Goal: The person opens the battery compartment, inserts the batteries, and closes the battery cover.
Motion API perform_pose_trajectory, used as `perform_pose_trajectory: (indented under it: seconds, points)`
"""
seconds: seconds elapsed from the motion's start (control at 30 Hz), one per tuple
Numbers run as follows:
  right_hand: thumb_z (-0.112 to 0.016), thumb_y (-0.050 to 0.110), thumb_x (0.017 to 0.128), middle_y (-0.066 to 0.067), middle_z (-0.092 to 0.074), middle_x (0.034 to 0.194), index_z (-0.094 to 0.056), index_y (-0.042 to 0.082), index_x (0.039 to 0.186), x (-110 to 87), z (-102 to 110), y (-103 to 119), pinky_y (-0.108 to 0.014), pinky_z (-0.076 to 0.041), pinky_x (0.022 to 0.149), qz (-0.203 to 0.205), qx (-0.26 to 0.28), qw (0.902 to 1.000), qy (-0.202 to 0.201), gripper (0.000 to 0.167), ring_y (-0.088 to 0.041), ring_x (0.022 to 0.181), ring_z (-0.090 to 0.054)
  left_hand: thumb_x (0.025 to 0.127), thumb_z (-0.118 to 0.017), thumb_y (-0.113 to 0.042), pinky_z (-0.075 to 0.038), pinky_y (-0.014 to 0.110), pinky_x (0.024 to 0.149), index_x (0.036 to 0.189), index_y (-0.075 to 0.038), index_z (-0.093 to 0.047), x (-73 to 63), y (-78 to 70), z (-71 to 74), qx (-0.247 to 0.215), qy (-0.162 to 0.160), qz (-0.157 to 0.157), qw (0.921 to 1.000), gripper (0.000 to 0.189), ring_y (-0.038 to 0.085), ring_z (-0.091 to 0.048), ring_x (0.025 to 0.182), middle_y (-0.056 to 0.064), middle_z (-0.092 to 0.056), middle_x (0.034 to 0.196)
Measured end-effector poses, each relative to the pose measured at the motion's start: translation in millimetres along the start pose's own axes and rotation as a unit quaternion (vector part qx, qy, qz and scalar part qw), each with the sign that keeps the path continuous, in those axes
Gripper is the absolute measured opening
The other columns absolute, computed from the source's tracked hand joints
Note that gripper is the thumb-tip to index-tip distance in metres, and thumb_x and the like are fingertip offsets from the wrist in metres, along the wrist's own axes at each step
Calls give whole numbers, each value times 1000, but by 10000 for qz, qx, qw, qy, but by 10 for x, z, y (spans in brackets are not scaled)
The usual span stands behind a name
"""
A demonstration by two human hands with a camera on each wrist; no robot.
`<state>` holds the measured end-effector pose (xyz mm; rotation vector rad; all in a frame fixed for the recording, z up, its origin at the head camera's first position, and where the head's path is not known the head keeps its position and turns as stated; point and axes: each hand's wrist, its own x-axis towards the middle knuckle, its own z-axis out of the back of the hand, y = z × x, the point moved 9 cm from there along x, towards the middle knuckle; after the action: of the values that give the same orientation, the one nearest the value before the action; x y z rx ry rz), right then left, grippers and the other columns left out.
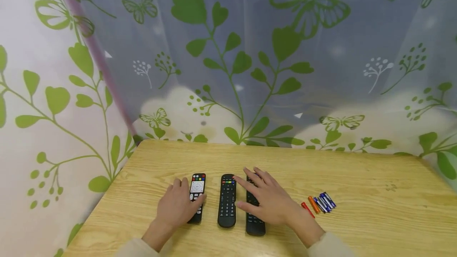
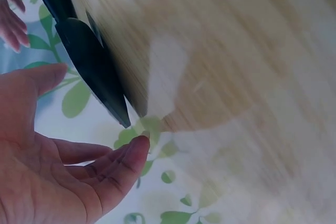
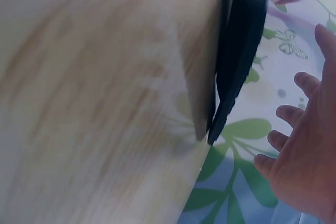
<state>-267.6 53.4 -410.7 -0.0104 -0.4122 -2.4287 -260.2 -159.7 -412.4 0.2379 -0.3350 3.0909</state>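
I have the left remote (image 1: 197,187), middle remote (image 1: 227,205) and right remote (image 1: 255,227) side by side on the bench (image 1: 375,209). My left hand (image 1: 175,204) overlaps the first, my right hand (image 1: 271,201) the last (fingers loose, gripping nothing); batteries (image 1: 323,202) lie farther right.

A leafy, butterfly-patterned curtain (image 1: 250,90) hangs along the back and left of a wood-grain table (image 1: 378,217).
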Motion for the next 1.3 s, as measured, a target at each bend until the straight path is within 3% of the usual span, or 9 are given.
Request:
perform_pose_trajectory:
  seconds: [0.23, 0.43, 0.63, 0.87, 1.3]
  points:
    - [-31, 69, 92, -4, -18, 157, -26, 34, 151, 92, -82, 135, -57, -16, 111, 144, -35, 9998, 126, 69, -32, 143, -13, 81, -69, -52, -52, 44, 61, 110, 8, -54, 0, -10, -55, 8, 175, 217, 9996, 69, 30, -55, 80, 16, -51, 92]
    - [-30, 69, 93, -1, -16, 158, -24, 36, 151, 160, -115, 258, -58, -17, 111, 234, 17, 9994, 273, 67, -32, 143, -11, 82, -68, -51, -51, 40, 57, 105, 10, -57, 26, -32, -88, 133, 232, 224, 9994, 66, 27, -56, 73, 15, -51, 88]
    - [-30, 67, 94, 0, -15, 158, -23, 35, 152, 198, -160, 321, -54, -12, 113, 344, 63, 9987, 360, 67, -31, 143, -9, 82, -69, -50, -50, 41, 49, 88, 5, -60, 82, -61, -93, 236, 335, 342, 9986, 56, 28, -57, 64, 13, -52, 78]
    - [-34, 64, 95, -2, -17, 158, -26, 32, 151, 190, -207, 339, -53, -10, 114, 405, 164, 9983, 396, 65, -31, 143, -9, 80, -73, -45, -46, 39, 45, 71, -2, -59, 129, -121, -85, 385, 289, 231, 9986, 45, 24, -57, 56, 10, -55, 66]
    - [-34, 63, 96, -2, -18, 158, -29, 32, 150, 205, -228, 377, -55, -13, 113, 422, 195, 9980, 417, 63, -30, 143, -10, 75, -75, -30, -43, 35, 40, 69, -3, -59, 186, -135, -71, 31, 230, 242, 9994, 32, 19, -52, 50, 6, -54, 60]
